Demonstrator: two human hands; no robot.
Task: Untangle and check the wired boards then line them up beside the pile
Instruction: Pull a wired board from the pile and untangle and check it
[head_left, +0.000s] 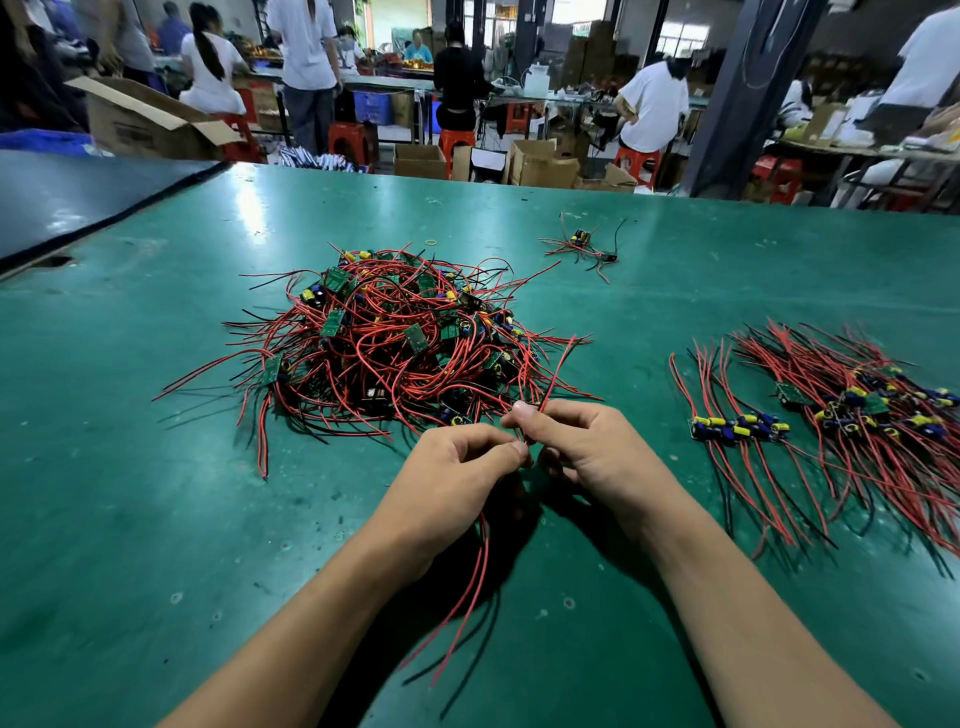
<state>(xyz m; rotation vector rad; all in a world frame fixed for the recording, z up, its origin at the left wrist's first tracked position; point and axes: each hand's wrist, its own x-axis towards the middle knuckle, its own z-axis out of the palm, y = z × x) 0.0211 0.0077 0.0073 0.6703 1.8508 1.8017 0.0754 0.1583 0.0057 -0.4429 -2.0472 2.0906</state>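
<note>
- Reaching in from the bottom edge of the frame, both bare forearms slant up toward the middle. The two hands meet just below the centre, over the green table (156, 519).
- The left hand (457, 467) shows its back to the camera with fingers curled. Its thumb and forefinger are pressed together on a wire bundle (480, 571), whose red and black leads hang from under the palm toward the lower middle.
- The right hand (587, 452) meets the left at the fingertips. Its fingers are curled under and its thumb pinches the upper end of the same bundle, from which red strands rise up and to the right.
- Whether a board sits between the two hands cannot be told, because the fingers hide that spot.
- The pile (395, 338) fills the centre of the frame just above the hands. It is green boards with blue and yellow parts, tangled in red and black wire, and its nearest strands reach the fingertips.
- A row of boards (737, 428) lies side by side to the right of the hands, wires trailing toward the lower right. A larger sorted heap (883, 410) lies beyond it at the right edge.
- A small cluster (582, 244) sits in the upper centre-right, well apart from the pile.
- A yellow rubber band (431, 241) lies just above the pile.
- Print on the cardboard box (140, 124) at upper left is too blurred to read, and markings on the boards are too small.
</note>
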